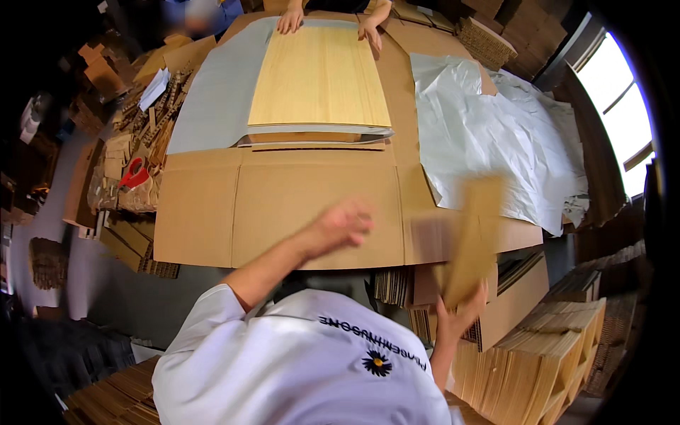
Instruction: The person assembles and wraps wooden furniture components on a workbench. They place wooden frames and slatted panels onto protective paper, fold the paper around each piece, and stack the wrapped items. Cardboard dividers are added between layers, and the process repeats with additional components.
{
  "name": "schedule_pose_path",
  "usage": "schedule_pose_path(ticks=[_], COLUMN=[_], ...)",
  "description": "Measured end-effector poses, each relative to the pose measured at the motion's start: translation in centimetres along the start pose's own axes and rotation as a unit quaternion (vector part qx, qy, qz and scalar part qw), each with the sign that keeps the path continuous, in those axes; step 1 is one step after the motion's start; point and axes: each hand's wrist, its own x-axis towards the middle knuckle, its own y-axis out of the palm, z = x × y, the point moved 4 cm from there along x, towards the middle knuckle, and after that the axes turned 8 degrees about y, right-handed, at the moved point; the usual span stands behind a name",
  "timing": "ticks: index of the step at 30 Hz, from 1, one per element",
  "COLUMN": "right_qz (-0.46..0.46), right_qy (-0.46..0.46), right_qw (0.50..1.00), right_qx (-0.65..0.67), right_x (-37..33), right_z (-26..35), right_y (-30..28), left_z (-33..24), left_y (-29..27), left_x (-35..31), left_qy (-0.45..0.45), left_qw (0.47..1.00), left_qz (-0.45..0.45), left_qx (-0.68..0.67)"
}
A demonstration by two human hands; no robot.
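Observation:
My right hand (464, 312) grips the lower end of a long, narrow cardboard strip (478, 230), which stands tilted upright and is blurred by motion. My left hand (343, 223) hovers over the near part of a large unfolded cardboard sheet (315, 202). Its fingers look curled, but motion smears them. Beyond it lies a light wood-grain panel (322, 78), with grey wrapping sheet (212, 106) under it and out to its left. At the panel's far edge rest another person's two hands, the left-side one (290, 20) and the right-side one (370, 33).
Crumpled silvery plastic sheeting (489, 127) covers the table's right side. On the left, a red-handled tool (133, 173) lies among cardboard scraps (145, 131). Stacked wood-coloured boards (531, 354) stand at the lower right, beside a carton of cardboard pieces (520, 297).

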Motion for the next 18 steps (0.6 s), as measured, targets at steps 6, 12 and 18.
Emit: schedule_pose_path(ticks=[6,12,18], right_qz=[0.147,-0.023,-0.013], right_qy=[-0.351,-0.414,-0.416], right_qw=[0.924,0.909,0.908], right_qx=[-0.032,-0.028,-0.047], right_x=[7.4,15.3,17.7], right_z=[17.8,25.5,26.4], right_y=[10.4,17.6,23.5], left_z=[-7.3,-8.8,-8.8], left_y=[-16.1,-23.1,-26.1], left_x=[-7.6,-7.8,-4.2], left_qy=[0.152,0.122,0.246], left_qw=[0.964,0.922,0.702], left_qz=[-0.216,-0.261,-0.326], left_qx=[0.010,0.259,0.584])
